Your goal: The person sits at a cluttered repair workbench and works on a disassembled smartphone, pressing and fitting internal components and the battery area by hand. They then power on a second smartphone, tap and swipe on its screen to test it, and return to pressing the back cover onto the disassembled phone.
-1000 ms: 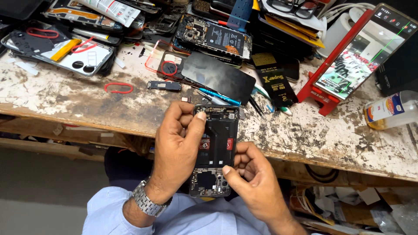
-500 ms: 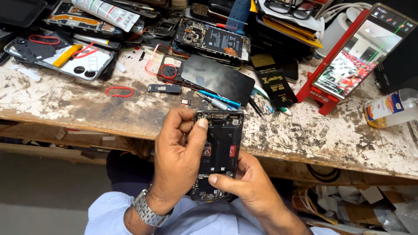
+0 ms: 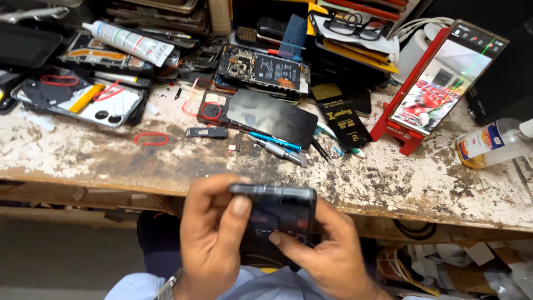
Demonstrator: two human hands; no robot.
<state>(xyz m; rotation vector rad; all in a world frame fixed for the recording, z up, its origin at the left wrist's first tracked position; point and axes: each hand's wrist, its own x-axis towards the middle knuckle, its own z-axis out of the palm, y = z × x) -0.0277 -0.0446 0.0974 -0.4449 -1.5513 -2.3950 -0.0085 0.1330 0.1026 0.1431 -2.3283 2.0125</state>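
Phone (image 3: 280,210) now tips nearly edge-on toward the camera, its top rim showing as a dark band, where half a second ago its opened back with board and red part faced up. Both hands hold it below the bench edge, over the lap. Left hand (image 3: 211,239) wraps the left side, thumb pressed on the face; right hand (image 3: 327,255) cups the lower right corner, thumb laid across the front. The picture is blurred here, so inner parts cannot be made out.

Bench (image 3: 422,183) ahead is worn wood, its pale coating chipped and stained. Near the edge lie a red ring (image 3: 151,139), a small dark module (image 3: 206,132) and a blue-handled screwdriver (image 3: 276,141), touching a glossy black panel (image 3: 272,116). Behind the panel sits an open handset (image 3: 264,69) showing its battery. A white tube (image 3: 129,41) rests on clutter at left. At right a red stand (image 3: 397,119) props a lit phone screen (image 3: 448,75), and a clear bottle (image 3: 491,143) lies on its side.
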